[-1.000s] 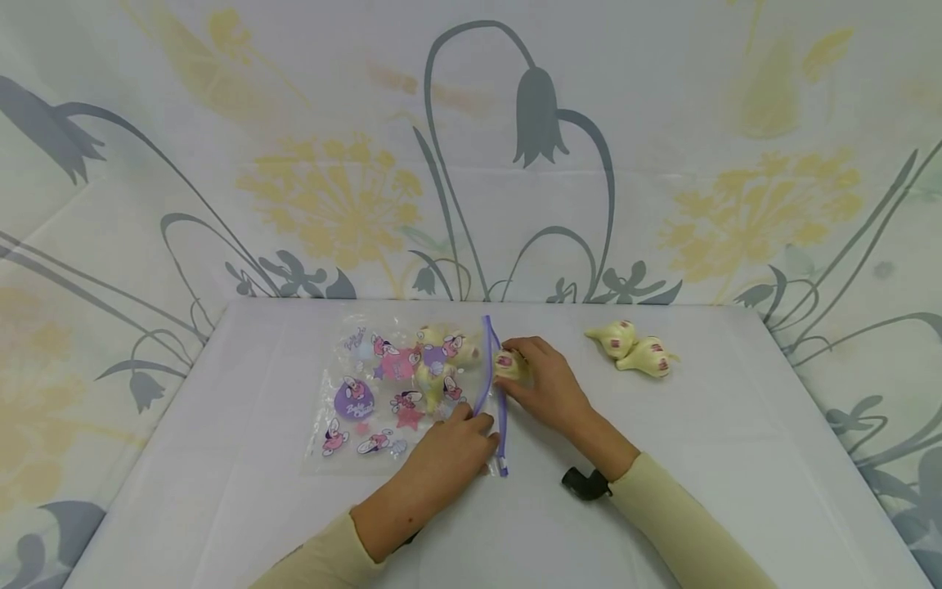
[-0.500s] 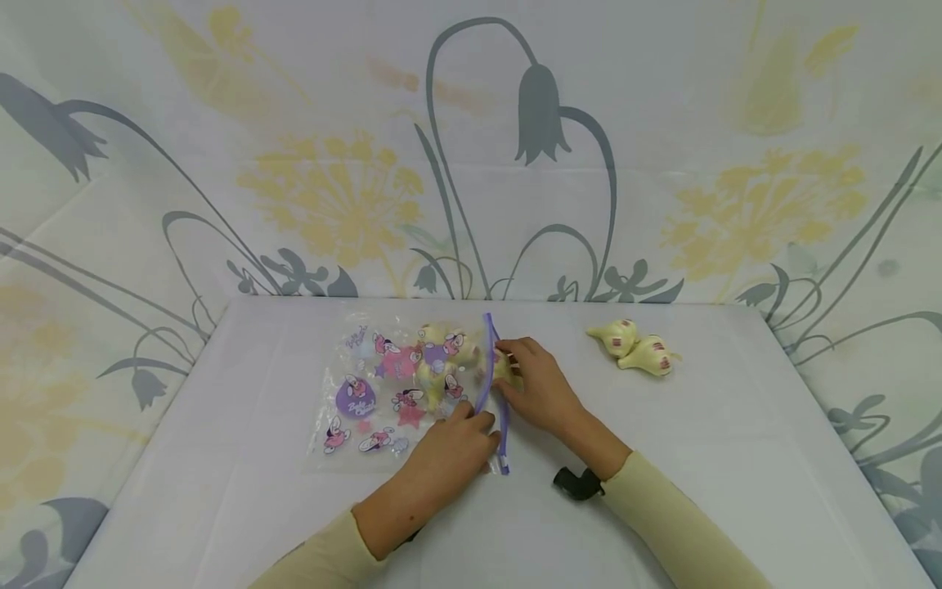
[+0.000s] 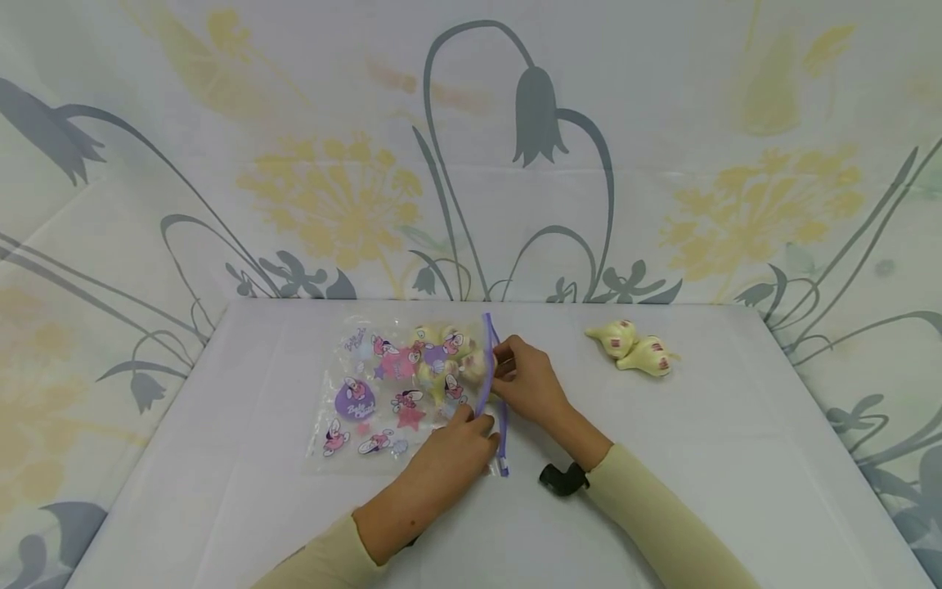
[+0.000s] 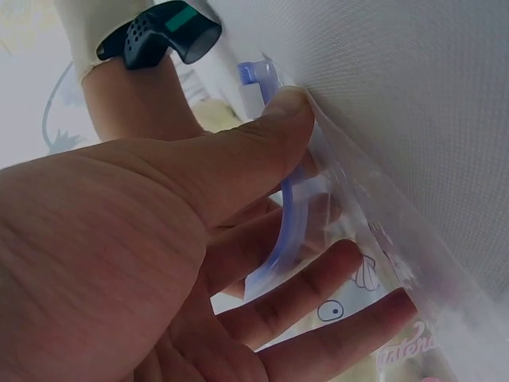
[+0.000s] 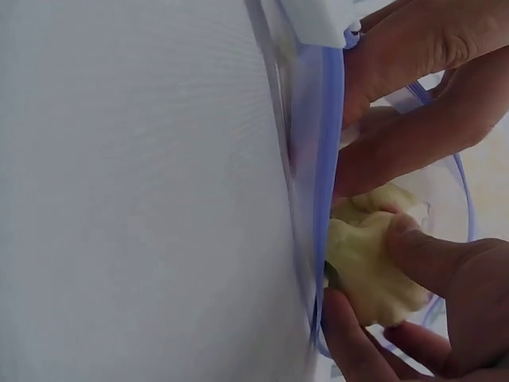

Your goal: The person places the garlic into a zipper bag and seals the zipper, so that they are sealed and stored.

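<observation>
A clear zip bag [image 3: 356, 399] with pink and purple cartoon prints lies flat, its purple-edged mouth facing right. My left hand [image 3: 449, 450] pinches the mouth's near part, the thumb [image 4: 274, 131] against the plastic and other fingers spread across the opening. At the opening, my right hand [image 3: 528, 384] holds a garlic bulb [image 5: 370, 267]; in the right wrist view it sits inside the parted mouth, thumb on top and fingers beneath. Through the printed plastic, other pale garlic bulbs [image 3: 434, 378] show in the bag's right half.
Two more garlic bulbs [image 3: 648, 357] lie touching each other on the white table [image 3: 721, 458], to the right. A black wrist camera [image 3: 562, 479] sits below the right wrist. Behind the table hangs a flower-printed cloth [image 3: 478, 204].
My right hand has pushed the garlic bulb leftward from outside the mouth to inside it, with the fingers following to the purple edge. My left hand has stayed in place.
</observation>
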